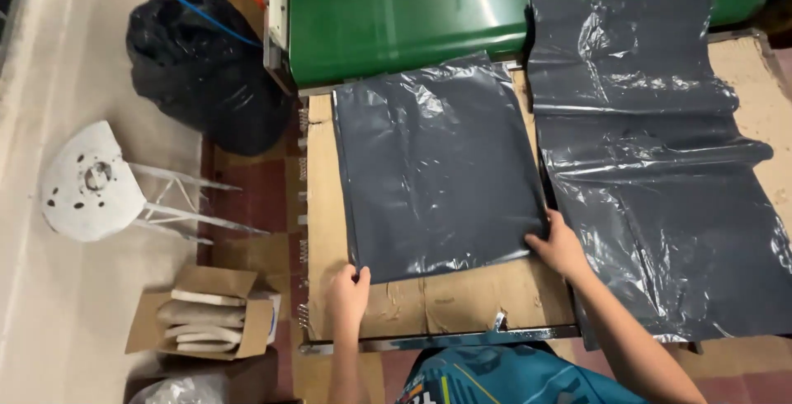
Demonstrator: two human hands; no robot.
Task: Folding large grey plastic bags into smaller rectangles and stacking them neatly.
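— 2 hands on the same thing? What's it look like?

— Yep. Flat dark grey plastic bag (437, 173) lies on the cardboard sheet (462, 297) covering the bench, just in front of the green machine (462, 0). Left hand (348, 293) is at the bag's near-left corner, fingers (361, 274) curled together, tips touching the bag's edge; can't tell if they pinch it. Right hand (559, 247) sits at the near-right corner, fingers (538, 241) closed on that edge, thumb on top.

— Anything beside it?

— Bigger pile of the same grey bags (660, 173) to the right, crumpled, touching or just overlapping the flat one along its right side, and hanging past the cardboard's near edge. Metal strip (429, 340) runs along the bench front.

— And on the floor?

— Left of the bench: stuffed black sack (202, 66) w/ a blue cable (194, 10) across it, white stool (91, 185) tipped on its side, and an open cardboard box (202, 312) w/ pale folded pieces inside. Person's teal patterned garment (503, 375) shows at the bottom.
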